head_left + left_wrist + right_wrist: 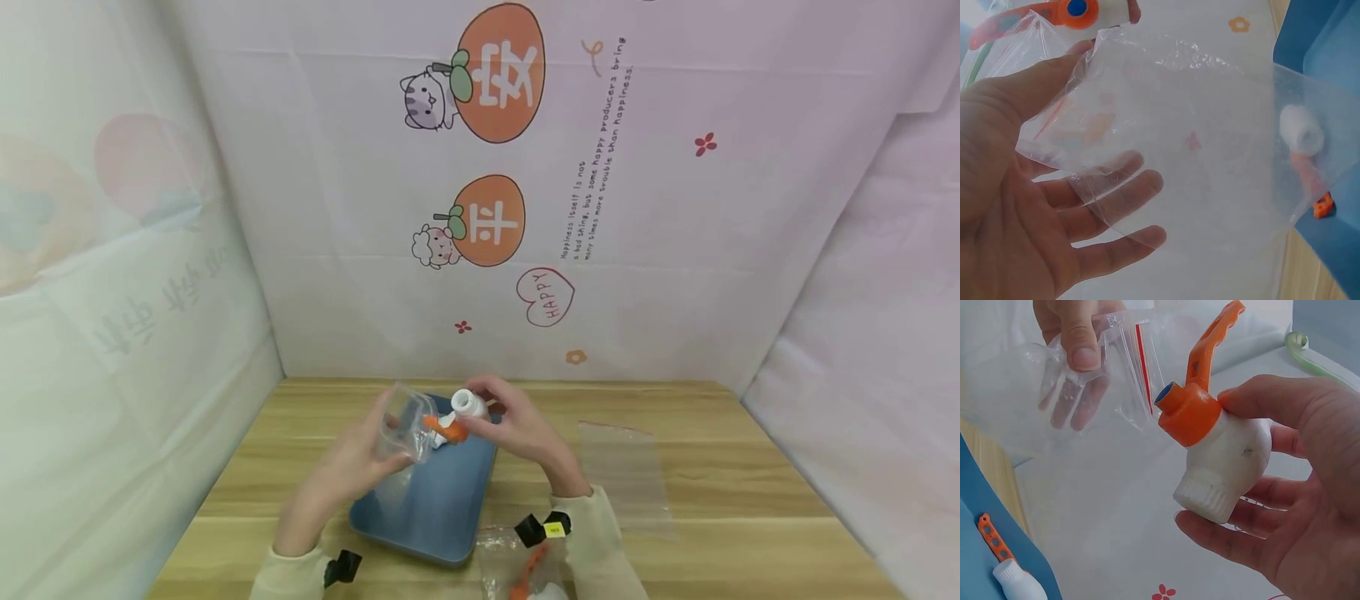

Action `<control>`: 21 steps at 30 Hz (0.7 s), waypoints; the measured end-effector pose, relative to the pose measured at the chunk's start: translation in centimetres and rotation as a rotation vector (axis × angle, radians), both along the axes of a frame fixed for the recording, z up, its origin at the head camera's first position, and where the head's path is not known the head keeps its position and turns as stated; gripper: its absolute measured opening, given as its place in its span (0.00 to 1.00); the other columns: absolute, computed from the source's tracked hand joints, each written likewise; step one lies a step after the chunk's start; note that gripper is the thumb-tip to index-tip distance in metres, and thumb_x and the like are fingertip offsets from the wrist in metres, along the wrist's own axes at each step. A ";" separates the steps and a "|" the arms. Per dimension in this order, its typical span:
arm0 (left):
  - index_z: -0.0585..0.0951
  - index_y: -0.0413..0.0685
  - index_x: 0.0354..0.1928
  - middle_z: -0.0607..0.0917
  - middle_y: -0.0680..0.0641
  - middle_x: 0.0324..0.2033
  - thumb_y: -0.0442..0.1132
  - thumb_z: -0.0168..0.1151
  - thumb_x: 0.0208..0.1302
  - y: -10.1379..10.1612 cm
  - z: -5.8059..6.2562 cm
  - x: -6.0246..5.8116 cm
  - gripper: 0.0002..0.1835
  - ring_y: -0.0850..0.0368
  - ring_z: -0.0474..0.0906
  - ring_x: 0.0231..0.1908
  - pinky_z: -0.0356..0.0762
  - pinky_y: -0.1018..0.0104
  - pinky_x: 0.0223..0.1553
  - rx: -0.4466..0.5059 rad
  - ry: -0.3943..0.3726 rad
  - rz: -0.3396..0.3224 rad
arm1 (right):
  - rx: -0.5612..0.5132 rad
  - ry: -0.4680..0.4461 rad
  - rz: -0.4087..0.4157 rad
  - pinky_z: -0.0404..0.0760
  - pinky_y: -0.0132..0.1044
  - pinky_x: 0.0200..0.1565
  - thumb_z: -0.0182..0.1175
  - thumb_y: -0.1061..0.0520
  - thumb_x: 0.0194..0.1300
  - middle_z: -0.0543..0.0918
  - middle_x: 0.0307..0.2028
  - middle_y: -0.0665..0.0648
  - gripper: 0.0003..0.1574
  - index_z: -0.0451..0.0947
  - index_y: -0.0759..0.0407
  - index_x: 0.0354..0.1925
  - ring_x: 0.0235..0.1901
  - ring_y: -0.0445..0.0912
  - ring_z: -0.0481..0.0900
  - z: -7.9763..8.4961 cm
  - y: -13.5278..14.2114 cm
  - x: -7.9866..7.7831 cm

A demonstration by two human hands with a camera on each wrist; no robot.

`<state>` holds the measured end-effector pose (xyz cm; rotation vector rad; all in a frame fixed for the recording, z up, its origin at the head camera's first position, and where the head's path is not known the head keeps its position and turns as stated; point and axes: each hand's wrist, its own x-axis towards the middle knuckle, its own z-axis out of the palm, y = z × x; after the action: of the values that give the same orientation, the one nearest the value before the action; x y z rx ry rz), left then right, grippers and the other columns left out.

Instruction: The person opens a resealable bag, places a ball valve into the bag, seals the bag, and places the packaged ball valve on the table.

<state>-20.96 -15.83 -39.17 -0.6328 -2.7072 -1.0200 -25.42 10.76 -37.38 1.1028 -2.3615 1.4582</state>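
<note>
In the head view my left hand (356, 454) holds a clear zip bag (408, 425) over the blue tray. The left wrist view shows the thumb on one side of the bag (1197, 156) and the fingers spread along the other, its mouth spread wide. My right hand (517, 421) grips a white plastic ball valve (1229, 456) with an orange handle, thumb at the orange collar and fingers under the body. The valve is beside the bag, outside it. Another such valve (1019, 581) lies in the tray (427, 517).
A flat clear zip bag (626, 475) lies on the wooden table (720, 517) to the right. Near the front edge another bag (498, 554) contains an orange-handled white piece, partly behind my right sleeve. Printed cloth (645, 317) surrounds the table at the back and sides.
</note>
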 end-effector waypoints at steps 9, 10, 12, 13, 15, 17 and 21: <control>0.49 0.49 0.77 0.81 0.44 0.58 0.48 0.72 0.58 1.2 -0.8 0.2 0.53 0.48 0.80 0.55 0.80 0.58 0.48 0.028 -0.040 -0.125 | -0.029 0.013 -0.002 0.82 0.41 0.48 0.66 0.66 0.61 0.82 0.46 0.62 0.21 0.75 0.66 0.53 0.43 0.46 0.79 1.9 -0.1 2.0; 0.48 0.48 0.77 0.81 0.44 0.58 0.50 0.71 0.59 1.4 -0.8 0.2 0.53 0.49 0.81 0.52 0.80 0.59 0.47 0.025 -0.049 -0.133 | -0.037 0.021 0.004 0.82 0.41 0.50 0.65 0.67 0.61 0.82 0.46 0.62 0.21 0.75 0.66 0.53 0.43 0.45 0.79 2.3 -0.1 2.4; 0.49 0.48 0.77 0.82 0.43 0.56 0.53 0.70 0.59 1.7 -0.8 0.3 0.53 0.53 0.83 0.45 0.80 0.61 0.44 0.016 -0.065 -0.148 | -0.052 0.038 0.017 0.81 0.42 0.52 0.65 0.68 0.61 0.83 0.45 0.63 0.21 0.75 0.67 0.53 0.44 0.44 0.80 2.8 -0.1 2.8; 0.48 0.48 0.77 0.84 0.44 0.52 0.54 0.70 0.59 1.9 -0.7 0.3 0.53 0.57 0.83 0.39 0.80 0.63 0.41 0.005 -0.080 -0.150 | -0.061 0.048 0.025 0.81 0.42 0.53 0.65 0.68 0.61 0.83 0.46 0.63 0.21 0.75 0.67 0.53 0.44 0.43 0.80 2.7 -0.1 2.7; 0.47 0.49 0.77 0.85 0.47 0.46 0.56 0.69 0.59 2.3 -0.7 0.4 0.54 0.64 0.80 0.29 0.79 0.67 0.36 -0.016 -0.107 -0.160 | -0.072 0.063 0.034 0.81 0.41 0.54 0.65 0.66 0.62 0.83 0.46 0.60 0.22 0.75 0.63 0.54 0.45 0.43 0.80 2.2 0.1 2.2; 0.47 0.50 0.78 0.85 0.50 0.43 0.59 0.68 0.59 2.6 -0.6 0.4 0.54 0.67 0.78 0.25 0.77 0.69 0.34 -0.025 -0.123 -0.178 | -0.076 0.074 0.045 0.81 0.40 0.54 0.66 0.64 0.62 0.83 0.47 0.58 0.22 0.75 0.60 0.55 0.46 0.43 0.80 1.5 0.2 1.7; 0.47 0.55 0.77 0.84 0.50 0.49 0.62 0.67 0.58 3.0 -0.9 0.4 0.54 0.65 0.82 0.37 0.79 0.67 0.40 -0.018 -0.098 -0.213 | -0.073 0.093 0.062 0.81 0.41 0.54 0.66 0.62 0.63 0.83 0.48 0.54 0.22 0.76 0.55 0.55 0.47 0.42 0.80 1.1 0.2 1.4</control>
<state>-20.57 -12.87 -40.03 -0.9143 -2.7817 -1.1029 -24.00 10.97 -36.32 1.2080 -2.2122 1.4675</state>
